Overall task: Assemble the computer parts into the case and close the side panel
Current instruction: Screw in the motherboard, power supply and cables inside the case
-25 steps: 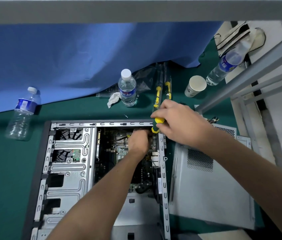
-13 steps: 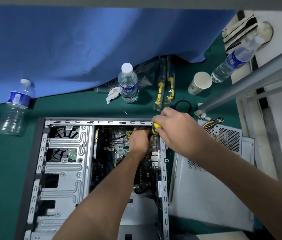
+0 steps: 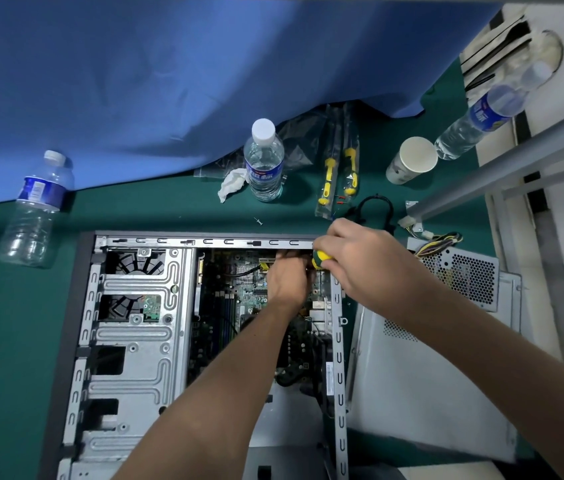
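While the right hand (image 3: 370,268) is gripping the screwdriver (image 3: 321,259) and the left hand (image 3: 287,278) fingers are steadying something hidden, a slip could be gouging the motherboard (image 3: 246,292).

Green table cover (image 3: 3,341); beside it, blue cloth (image 3: 169,81), silver-grey case (image 3: 135,341), yellow-and-green screwdriver handle (image 3: 320,259), blue-labelled clear bottles (image 3: 263,161), white cup (image 3: 412,161).

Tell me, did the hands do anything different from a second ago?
Hardly. The right hand still grips the yellow-and-green screwdriver handle at the far right corner of the open grey metal computer case. The left hand stays inside beside it. Nothing was picked up or released.
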The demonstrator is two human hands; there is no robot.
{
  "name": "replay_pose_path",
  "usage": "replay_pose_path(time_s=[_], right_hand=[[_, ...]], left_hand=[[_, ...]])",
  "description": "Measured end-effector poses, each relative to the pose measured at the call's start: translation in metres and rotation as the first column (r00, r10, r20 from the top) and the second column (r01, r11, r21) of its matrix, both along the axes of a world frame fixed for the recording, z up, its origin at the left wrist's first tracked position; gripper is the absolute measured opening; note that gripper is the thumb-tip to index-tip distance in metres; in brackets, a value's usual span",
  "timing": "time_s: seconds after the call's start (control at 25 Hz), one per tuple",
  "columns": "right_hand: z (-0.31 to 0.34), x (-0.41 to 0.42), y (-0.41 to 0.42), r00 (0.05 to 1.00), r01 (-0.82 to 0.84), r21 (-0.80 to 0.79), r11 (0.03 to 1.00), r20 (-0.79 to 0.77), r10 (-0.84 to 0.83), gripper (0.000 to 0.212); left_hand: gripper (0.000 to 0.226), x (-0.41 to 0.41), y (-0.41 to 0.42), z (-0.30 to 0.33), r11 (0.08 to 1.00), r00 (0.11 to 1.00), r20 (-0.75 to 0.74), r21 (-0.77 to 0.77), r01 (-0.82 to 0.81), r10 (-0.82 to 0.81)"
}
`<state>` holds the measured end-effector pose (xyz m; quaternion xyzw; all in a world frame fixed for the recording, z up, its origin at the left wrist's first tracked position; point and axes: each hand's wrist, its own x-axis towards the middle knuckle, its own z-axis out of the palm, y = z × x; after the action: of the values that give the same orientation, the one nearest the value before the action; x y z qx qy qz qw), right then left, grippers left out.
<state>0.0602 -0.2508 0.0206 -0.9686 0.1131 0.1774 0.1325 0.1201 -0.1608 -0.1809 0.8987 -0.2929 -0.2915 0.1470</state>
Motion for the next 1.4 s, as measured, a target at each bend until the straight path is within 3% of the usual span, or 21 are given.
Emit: replay_pose_path(time_s=[0.32, 0.52, 0.68, 0.96, 1.04, 1.16, 1.28, 1.4], right_hand=[[0.001, 0.017, -0.008, 0.994, -0.091, -0.027, 0.996, -0.065, 0.089, 0.025], [-0.003, 0.017, -0.007, 0.996, -0.057, 0.002, 0.998, -0.074, 0.057, 0.026], [-0.001, 0.013, -0.008, 0.997, -0.030, -0.013, 0.999, -0.076, 0.029, 0.026], [0.017, 0.009, -0.012, 0.999, 0.014, -0.029, 0.999, -0.030, -0.015, 0.027], [0.025, 0.006, -0.014, 0.998, 0.061, 0.010, 0.998, -0.015, -0.061, 0.027], [0.033, 0.001, -0.012, 0.993, 0.118, 0.053, 0.992, 0.007, -0.118, 0.029], [0.039, -0.007, -0.011, 0.981, 0.187, 0.086, 0.979, 0.034, -0.190, 0.029], [0.045, -0.016, -0.009, 0.953, 0.270, 0.161, 0.949, 0.096, -0.287, 0.026]], left_hand=[[0.011, -0.002, -0.005, 0.004, 0.998, 0.999, 0.000, 0.043, -0.044, 0.044], [0.007, -0.002, -0.004, 0.006, 0.997, 0.996, -0.041, 0.015, -0.078, 0.078], [0.008, -0.001, -0.001, 0.004, 0.998, 0.999, 0.021, 0.051, 0.030, -0.031], [0.009, 0.016, 0.022, 0.025, 0.960, 0.978, -0.054, -0.210, 0.185, -0.201], [0.016, 0.017, 0.033, 0.035, 0.937, 0.980, -0.100, -0.324, 0.130, -0.170], [0.019, 0.014, 0.047, 0.053, 0.889, 0.959, -0.277, -0.451, -0.080, -0.054], [0.021, 0.012, 0.059, 0.065, 0.837, 0.889, -0.458, -0.476, -0.271, 0.027], [0.017, 0.014, 0.071, 0.077, 0.780, 0.792, -0.610, -0.500, -0.377, -0.009]])
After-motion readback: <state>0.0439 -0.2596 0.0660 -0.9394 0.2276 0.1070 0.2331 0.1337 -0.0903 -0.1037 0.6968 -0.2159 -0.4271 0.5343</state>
